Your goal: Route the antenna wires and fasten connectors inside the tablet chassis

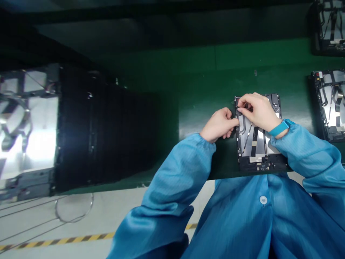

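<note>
An opened tablet (245,144), its flex cables and silver inside showing, lies flat on the green bench in front of me. My left hand (219,124) has its fingers curled, with the thumb pressed on the tablet's left edge near the top. Over the upper left part of the tablet is my right hand (257,109), thumb and fingertips pinched together close to the frame. Whatever sits between those fingertips is too small to make out. The right hand covers part of the tablet's top section.
More opened tablets lie at the right, one (332,104) beside mine and another (332,28) farther back. A tall dark stack (107,133) of such units stands at the left, an opened one (29,126) on its near end. The green bench (188,90) ends close to my body.
</note>
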Tool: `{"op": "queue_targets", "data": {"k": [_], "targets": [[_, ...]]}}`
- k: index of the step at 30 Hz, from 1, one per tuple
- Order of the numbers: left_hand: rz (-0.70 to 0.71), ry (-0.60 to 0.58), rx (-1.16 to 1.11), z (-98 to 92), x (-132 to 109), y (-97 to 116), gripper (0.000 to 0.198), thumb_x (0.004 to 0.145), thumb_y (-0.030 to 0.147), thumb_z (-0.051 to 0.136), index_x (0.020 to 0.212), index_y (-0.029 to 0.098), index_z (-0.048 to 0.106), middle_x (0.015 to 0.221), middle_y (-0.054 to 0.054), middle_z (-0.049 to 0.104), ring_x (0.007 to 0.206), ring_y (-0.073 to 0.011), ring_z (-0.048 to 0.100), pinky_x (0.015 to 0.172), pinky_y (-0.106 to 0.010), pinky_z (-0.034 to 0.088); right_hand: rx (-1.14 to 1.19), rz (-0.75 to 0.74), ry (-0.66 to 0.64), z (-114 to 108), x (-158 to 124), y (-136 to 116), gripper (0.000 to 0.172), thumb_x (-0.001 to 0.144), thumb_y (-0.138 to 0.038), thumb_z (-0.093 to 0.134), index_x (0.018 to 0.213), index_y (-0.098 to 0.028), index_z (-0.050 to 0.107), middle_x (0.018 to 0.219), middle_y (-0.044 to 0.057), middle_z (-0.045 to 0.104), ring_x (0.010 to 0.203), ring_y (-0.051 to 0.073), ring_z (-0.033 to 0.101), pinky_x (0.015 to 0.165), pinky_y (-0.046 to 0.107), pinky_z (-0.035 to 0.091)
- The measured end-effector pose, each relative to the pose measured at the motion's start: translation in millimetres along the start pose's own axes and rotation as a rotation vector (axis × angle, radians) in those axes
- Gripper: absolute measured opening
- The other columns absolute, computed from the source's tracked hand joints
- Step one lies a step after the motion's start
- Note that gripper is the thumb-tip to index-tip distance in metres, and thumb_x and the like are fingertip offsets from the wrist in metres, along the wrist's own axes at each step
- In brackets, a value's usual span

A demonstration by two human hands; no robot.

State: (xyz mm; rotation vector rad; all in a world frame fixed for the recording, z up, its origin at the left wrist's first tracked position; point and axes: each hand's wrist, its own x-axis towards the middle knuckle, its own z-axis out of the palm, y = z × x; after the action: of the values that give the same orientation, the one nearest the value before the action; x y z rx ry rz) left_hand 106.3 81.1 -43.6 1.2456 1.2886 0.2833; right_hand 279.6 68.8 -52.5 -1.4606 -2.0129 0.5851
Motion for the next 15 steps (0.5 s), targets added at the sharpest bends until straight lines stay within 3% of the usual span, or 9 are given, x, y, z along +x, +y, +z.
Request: {"op": "queue_targets", "data": {"k": [5, 15], "targets": [[0.041, 0.051, -0.084, -1.4, 12, 5, 0.034, 0.075, 0.002, 0.058, 0.079, 0.025, 0.034, 0.039, 0.012, 0.049, 0.029, -0.0080, 0.043, 0.030, -0.015, 0.025, 0.025, 0.069, 0.037, -3, 1, -1, 0.011, 0.085, -0.011, 0.068, 0.091, -0.020, 0.066, 0.084, 0.000, 0.071, 0.083, 0.019, 0.061, 0.080, 0.032, 0.043], [0.119, -0.017, -0.169, -2.9, 16, -4, 0.028, 0.092, 0.013, 0.062, 0.079, 0.023, 0.039, 0.045, 0.010, 0.054, 0.030, -0.0067, 0.046, 0.031, -0.014, 0.028, -0.036, 0.047, 0.038, -1, -2, 1, 0.013, 0.083, -0.009, 0.065, 0.089, -0.020, 0.066, 0.080, 0.000, 0.070, 0.079, 0.019, 0.060, 0.078, 0.031, 0.041]]}}
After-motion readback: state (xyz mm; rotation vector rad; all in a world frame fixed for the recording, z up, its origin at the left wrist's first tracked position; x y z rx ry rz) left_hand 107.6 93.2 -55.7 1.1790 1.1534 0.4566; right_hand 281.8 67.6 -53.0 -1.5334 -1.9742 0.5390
